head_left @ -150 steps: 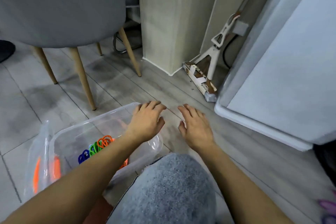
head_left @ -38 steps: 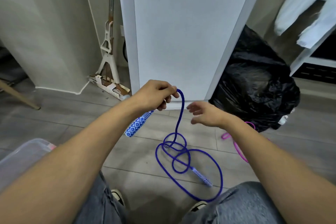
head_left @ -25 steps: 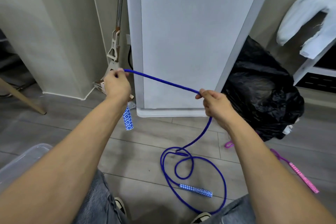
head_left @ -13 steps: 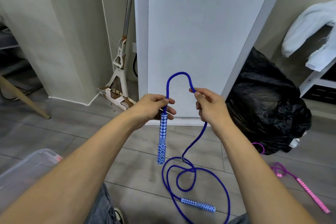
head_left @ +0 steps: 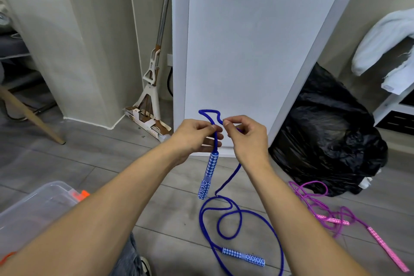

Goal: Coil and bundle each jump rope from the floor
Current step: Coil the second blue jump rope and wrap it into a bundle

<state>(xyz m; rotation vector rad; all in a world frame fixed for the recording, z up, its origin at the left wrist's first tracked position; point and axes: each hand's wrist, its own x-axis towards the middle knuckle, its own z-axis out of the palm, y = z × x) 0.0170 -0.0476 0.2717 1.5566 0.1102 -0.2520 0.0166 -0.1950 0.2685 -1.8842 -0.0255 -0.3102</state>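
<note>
Hands closer; blue rope loop above them smaller, kinked.

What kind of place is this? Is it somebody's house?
Probably a room in someone's home, maybe a kitchen or utility corner. A white flat mop leans beside a tall glossy white fridge-like unit, and a full black plastic rubbish bag sits on the grey wood-look floor.

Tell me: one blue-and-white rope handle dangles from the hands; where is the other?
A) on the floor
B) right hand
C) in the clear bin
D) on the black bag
A: the other blue-and-white patterned handle lies flat on the grey plank floor among blue rope loops.
</note>
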